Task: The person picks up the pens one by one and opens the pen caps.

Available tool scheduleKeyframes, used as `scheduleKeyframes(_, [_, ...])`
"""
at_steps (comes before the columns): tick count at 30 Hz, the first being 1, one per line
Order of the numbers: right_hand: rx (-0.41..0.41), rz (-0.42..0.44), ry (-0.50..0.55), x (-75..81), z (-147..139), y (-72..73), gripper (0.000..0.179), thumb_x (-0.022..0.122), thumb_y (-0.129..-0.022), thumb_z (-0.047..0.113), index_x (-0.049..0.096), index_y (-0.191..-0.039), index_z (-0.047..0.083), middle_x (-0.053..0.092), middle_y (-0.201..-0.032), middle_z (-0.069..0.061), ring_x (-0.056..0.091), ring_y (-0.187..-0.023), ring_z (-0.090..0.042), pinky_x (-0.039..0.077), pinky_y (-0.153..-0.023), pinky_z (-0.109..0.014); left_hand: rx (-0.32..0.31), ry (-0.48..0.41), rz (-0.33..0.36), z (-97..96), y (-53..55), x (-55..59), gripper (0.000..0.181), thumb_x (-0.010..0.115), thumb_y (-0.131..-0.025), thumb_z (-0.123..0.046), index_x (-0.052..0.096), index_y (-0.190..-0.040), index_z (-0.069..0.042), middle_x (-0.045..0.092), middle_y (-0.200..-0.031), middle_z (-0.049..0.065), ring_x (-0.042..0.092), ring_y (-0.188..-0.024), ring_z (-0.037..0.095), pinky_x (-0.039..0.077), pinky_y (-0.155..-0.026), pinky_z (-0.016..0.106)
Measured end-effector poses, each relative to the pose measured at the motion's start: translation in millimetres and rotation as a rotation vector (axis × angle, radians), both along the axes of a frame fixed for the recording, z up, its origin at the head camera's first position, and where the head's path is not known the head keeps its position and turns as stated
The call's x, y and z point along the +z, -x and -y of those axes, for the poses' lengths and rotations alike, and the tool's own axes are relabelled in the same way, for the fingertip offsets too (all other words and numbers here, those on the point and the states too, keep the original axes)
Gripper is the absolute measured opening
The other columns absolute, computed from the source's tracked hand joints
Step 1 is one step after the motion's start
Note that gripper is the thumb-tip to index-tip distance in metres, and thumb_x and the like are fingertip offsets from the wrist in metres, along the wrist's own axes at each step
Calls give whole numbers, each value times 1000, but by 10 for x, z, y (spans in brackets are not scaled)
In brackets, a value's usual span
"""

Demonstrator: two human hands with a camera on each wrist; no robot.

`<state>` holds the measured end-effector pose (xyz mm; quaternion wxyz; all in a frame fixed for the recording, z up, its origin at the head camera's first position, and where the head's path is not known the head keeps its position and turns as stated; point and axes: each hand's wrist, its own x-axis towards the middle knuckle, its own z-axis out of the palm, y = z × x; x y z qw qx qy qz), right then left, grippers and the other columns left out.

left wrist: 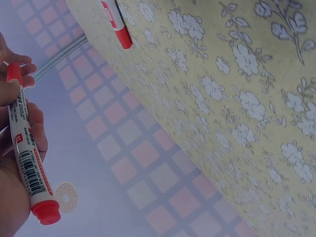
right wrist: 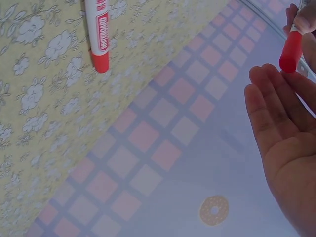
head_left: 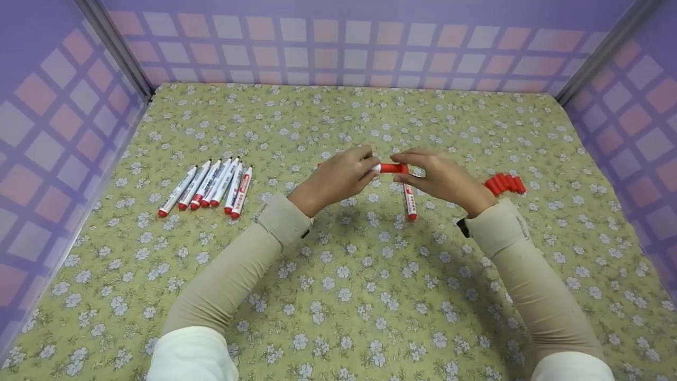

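Near the middle of the table my left hand [head_left: 338, 177] grips a white whiteboard marker [left wrist: 27, 143] with a red end plug, held roughly level. A red cap [head_left: 392, 168] sits on its right end. My right hand [head_left: 439, 174] is around the cap's end, thumb below and fingers above. In the right wrist view, the fingers [right wrist: 276, 103] are fairly straight beside the cap; whether they touch it is hard to tell. Below the hands, another white and red marker [head_left: 410, 203] lies on the cloth, its upper end hidden behind the held cap.
On the left, several uncapped markers [head_left: 211, 182] lie side by side, dark tips pointing away. Several loose red caps [head_left: 505, 183] are clustered on the right, beyond the right wrist. A flowered cloth [head_left: 338, 296] covers the table, and checked purple panels [head_left: 349, 42] enclose it.
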<state>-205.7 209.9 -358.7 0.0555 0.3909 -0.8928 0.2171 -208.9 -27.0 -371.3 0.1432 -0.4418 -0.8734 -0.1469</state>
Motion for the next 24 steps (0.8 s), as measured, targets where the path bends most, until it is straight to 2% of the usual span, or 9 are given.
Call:
scheduleKeyframes(7, [30, 28, -15, 4, 120, 5, 38, 61, -94, 24, 63, -126, 3, 66, -119, -14, 66, -103, -27, 54, -85, -40, -20, 12, -74, 1, -31, 1, 29, 50, -101, -20, 67, -111, 1, 60, -101, 12, 59, -83, 20, 52, -72, 29])
scheduleKeyframes(12, [50, 52, -20, 6, 195, 3, 32, 59, -96, 21, 65, -122, 3, 69, -108, -13, 67, -90, -22, 56, -76, -35, -21, 17, -106, -2, -40, -8, 30, 50, -101, -21, 66, -113, 2, 60, -101, 12, 59, -83, 20, 52, -72, 28])
scheduleKeyframes(18, [95, -36, 3, -37, 214, -8, 26, 61, -94, 12, 69, -115, -1, 71, -95, -14, 67, -77, -20, 56, -67, -31, -47, 6, -123, -9, -28, -38, 29, 50, -101, -20, 67, -109, 2, 59, -97, 12, 56, -79, 20, 51, -70, 28])
scheduleKeyframes(24, [82, -122, -21, -62, 246, -37, 21, 60, -95, 12, 72, -105, -1, 71, -85, -14, 65, -65, -18, 54, -60, -29, -66, -1, -151, -7, -16, -66, 26, 51, -100, -17, 67, -108, 2, 60, -97, 12, 57, -77, 19, 51, -68, 28])
